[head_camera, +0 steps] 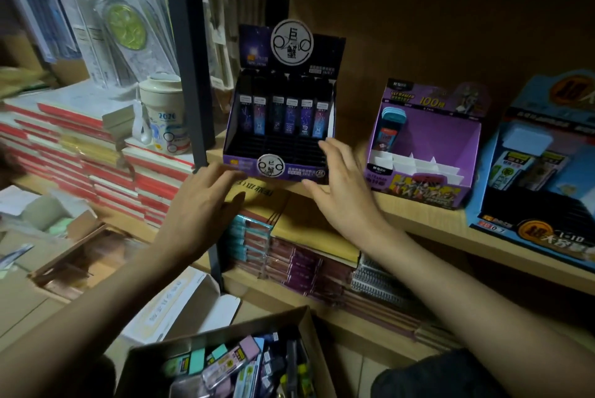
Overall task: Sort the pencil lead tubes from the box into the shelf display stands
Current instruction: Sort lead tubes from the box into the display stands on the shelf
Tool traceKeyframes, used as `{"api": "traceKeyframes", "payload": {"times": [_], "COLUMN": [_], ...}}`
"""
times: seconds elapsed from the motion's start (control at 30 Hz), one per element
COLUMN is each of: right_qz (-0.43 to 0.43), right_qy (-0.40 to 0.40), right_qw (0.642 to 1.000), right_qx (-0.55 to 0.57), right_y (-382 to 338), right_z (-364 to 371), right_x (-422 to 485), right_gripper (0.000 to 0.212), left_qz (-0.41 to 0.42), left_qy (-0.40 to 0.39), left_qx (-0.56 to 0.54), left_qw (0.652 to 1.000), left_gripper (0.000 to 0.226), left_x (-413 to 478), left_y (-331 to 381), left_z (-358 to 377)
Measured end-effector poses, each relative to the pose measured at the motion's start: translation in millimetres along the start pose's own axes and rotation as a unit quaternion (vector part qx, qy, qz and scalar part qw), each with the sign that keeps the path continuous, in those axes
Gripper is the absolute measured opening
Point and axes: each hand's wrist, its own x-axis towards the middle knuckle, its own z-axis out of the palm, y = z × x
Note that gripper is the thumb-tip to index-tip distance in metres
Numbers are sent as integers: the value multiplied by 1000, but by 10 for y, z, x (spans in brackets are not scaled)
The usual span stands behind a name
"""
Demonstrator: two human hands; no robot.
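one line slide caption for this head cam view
Both open hands, left and right, reach to the constellation display stand on the shelf, above the box of lead tubes.

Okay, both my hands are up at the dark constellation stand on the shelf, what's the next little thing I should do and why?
Probably close both open hands, left hand and right hand, on the front corners of the constellation display stand and square it on the shelf. Neither hand holds a tube, only its back row is filled, and the box of lead tubes waits below.
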Motion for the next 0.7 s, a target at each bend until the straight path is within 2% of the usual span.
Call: {"api": "traceKeyframes", "payload": {"times": [0.03, 0.1, 0.17, 0.27, 0.33, 0.4, 0.53, 0.63, 0.7], "right_qz": [-20, -31, -19, 3, 39, 89, 176, 240, 271], "right_qy": [-3, -47, -162, -359, -450, -503, -546, -566, -570], "right_qw": [1000, 998, 986, 933, 892, 859, 819, 787, 774], "right_qx": [-2, 17, 24, -5, -4, 15, 28, 46, 52], "right_y": [-4, 26, 100, 271, 410, 555, 774, 877, 912], "right_z": [14, 92, 259, 639, 935, 1238, 1765, 2070, 2234], "right_x": [-108, -354, -636, -1065, -1346, -1621, -2102, -2437, -2625], "right_gripper": [56, 42, 33, 26, 23, 25, 23, 12, 23], "left_qz": [1, -3, -21, -97, -169, -238, -363, -409, -425], "left_qy": [-15, -92, -193, -347, -407, -435, -445, -434, -413], "left_qx": [-6, -31, -46, -44, -65, -92, -133, -145, -147], "left_qw": [1000, 995, 980, 932, 895, 863, 808, 790, 792], "left_gripper": [31, 42, 39, 31, 31, 32, 32, 31, 33], "left_x": [-115, -400, -755, -1377, -1808, -2221, -2892, -3226, -3332], "left_y": [1, 21, 6, -46, -47, -5, 129, 184, 204], "left_z": [20, 128, 341, 738, 968, 1169, 1418, 1518, 1582]}}
